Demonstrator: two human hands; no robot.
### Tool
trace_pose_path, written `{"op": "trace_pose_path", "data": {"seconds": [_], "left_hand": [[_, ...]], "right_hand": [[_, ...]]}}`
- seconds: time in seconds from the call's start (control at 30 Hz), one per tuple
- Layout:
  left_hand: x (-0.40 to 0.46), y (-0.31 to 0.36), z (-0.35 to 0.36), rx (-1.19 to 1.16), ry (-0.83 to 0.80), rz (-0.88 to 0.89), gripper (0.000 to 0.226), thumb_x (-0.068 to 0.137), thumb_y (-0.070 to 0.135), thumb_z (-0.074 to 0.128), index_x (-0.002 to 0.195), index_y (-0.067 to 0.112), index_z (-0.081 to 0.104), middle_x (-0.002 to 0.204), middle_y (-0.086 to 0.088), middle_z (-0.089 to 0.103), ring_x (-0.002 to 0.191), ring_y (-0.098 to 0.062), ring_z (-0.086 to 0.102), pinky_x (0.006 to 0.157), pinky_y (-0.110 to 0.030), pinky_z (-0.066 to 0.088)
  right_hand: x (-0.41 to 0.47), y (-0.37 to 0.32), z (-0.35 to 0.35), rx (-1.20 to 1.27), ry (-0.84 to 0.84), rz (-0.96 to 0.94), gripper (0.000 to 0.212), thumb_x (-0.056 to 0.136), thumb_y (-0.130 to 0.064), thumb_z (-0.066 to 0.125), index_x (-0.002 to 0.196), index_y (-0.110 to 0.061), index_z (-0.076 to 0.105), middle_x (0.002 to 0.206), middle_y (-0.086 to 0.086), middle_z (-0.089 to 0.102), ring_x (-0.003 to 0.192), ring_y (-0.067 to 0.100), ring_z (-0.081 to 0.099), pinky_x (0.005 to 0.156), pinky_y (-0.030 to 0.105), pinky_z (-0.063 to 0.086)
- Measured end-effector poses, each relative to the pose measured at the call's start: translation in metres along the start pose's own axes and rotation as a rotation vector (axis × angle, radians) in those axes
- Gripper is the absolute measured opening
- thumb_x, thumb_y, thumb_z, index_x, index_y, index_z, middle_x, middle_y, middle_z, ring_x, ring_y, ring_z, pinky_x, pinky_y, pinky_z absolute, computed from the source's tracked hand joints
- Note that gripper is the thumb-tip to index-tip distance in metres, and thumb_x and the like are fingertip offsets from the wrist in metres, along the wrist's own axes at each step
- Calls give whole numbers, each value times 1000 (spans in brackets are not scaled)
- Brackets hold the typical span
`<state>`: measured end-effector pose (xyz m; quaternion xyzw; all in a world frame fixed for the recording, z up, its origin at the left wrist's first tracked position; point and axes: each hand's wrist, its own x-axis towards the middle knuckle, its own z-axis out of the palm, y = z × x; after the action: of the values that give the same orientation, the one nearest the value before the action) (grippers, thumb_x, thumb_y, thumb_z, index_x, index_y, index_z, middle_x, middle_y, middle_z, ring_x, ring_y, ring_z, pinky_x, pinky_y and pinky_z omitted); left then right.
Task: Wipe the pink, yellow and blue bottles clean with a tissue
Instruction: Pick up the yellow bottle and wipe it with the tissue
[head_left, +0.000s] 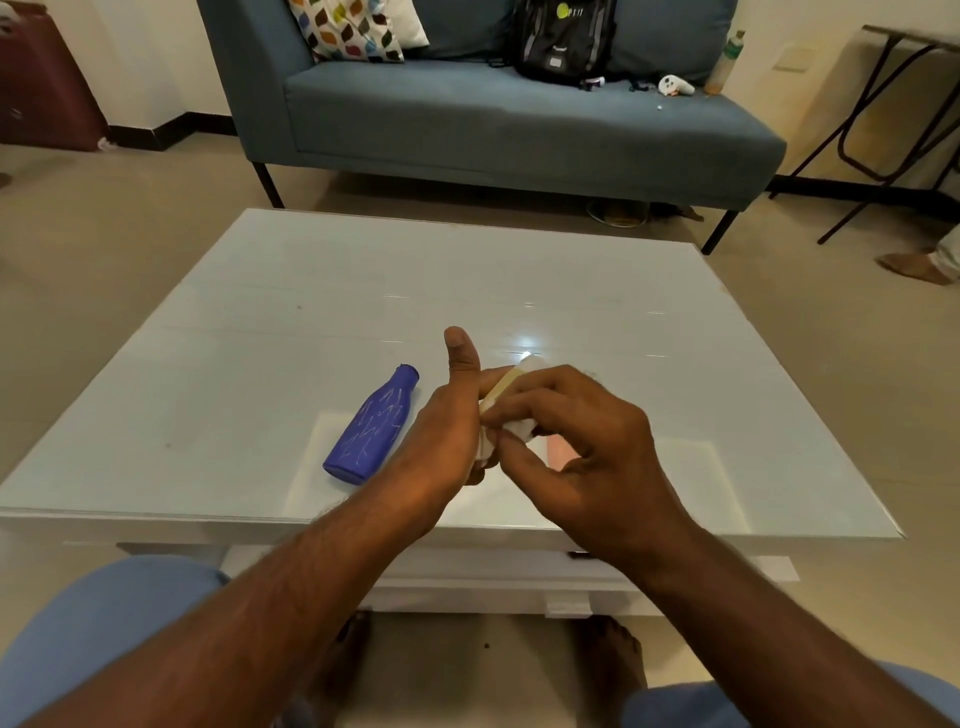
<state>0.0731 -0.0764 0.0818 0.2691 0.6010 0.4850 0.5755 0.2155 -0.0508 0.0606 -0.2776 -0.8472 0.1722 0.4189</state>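
Sofa (467, 124) is seen at the far side, w/ a patterned cushion (353, 28) and a black backpack (563, 39) on the seat; a small white item lies near its right end, too small to ID. A folding stand (893, 104) is seen at the right wall.

White glossy table (260, 322) is placed in front of the sofa, seen from above. Blue-clad knees are visible at the bottom corners, bare feet under the near table edge.

Both forearms are extended over the near half of the table. Hands are brought together above the surface, just right of centre.

Blue bottle (371, 434) is laid on its side on the table, neck pointing away, just beside the L hand, not touching it as far as can be told. No cap visible on the neck.

L hand (447, 431) is closed around the yellow bottle (501, 387), thumb stuck up. Bottle is tilted, top end pointing away and to the right; only a thin strip shows between the hands.

R hand (576, 447) is clamped on the tissue (511, 428), fingers curled; the wad is pressed against the yellow bottle's lower part.

Pink bottle (561, 451) is mostly hidden behind the R hand; only a pink patch shows on the table. Orientation can't be told.
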Motion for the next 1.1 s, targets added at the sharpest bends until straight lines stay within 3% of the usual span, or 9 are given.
{"op": "trace_pose_path", "data": {"seconds": [0.1,0.23,0.33,0.47,0.6,0.73,0.87,0.97,1.1], "left_hand": [[2,-1,1,108,31,41,73,93,67,17,122,18,63,75,-3,66,54,-17,64,43,-15,51],[6,-2,4,177,-3,74,79,91,69,10,114,18,66,77,-5,65,56,-13,54,52,-21,46],[5,-4,3,160,15,69,78,91,70,13,113,17,66,74,-8,64,58,-14,55,52,-21,47],[5,-7,-1,153,-44,149,108,71,88,20,116,-3,60,79,-34,57,52,-18,50,46,-22,42],[10,-6,2,181,-31,86,77,92,67,11,109,13,63,65,-1,60,55,-13,54,47,-17,46],[8,-7,0,91,-36,54,72,94,66,19,113,11,62,69,-3,62,57,-15,58,43,-16,50],[6,-4,0,21,-87,73,70,89,74,25,92,11,56,72,-24,63,48,-18,56,41,-22,48],[10,-7,-1,90,-63,35,69,94,66,22,85,11,61,49,1,61,40,-10,52,42,-16,45],[12,-11,-1,109,-57,47,53,101,52,40,91,5,64,61,-3,60,53,-12,52,51,-22,45]], "right_hand": [[3,1,-3,-3,38,21,14,86,-5,78,99,-9,77,100,0,71,94,9,67,79,20,56],[5,14,-10,-35,169,183,13,92,-14,74,105,-11,74,103,0,71,96,12,68,81,30,61],[2,10,-6,-17,83,152,12,90,-11,76,102,-12,75,103,-1,69,97,12,66,81,27,59],[-1,4,-3,-10,-11,59,14,86,-5,77,98,-12,77,102,-1,68,97,11,64,79,21,55],[2,13,-7,-42,129,171,10,91,-14,75,101,-15,74,104,-3,69,96,10,66,81,25,60],[-1,5,-2,-46,22,59,15,86,-5,77,99,-13,75,102,-4,67,98,9,63,80,30,56],[-3,3,-2,-51,-31,-5,15,86,-8,77,100,-13,76,104,-4,67,98,7,63,80,31,56],[3,12,-12,-46,128,132,10,90,-13,74,101,-13,75,103,-3,69,97,10,65,80,26,58],[1,8,-10,-27,82,100,13,86,-7,76,98,-13,75,101,-4,68,96,11,66,79,25,56]]}}
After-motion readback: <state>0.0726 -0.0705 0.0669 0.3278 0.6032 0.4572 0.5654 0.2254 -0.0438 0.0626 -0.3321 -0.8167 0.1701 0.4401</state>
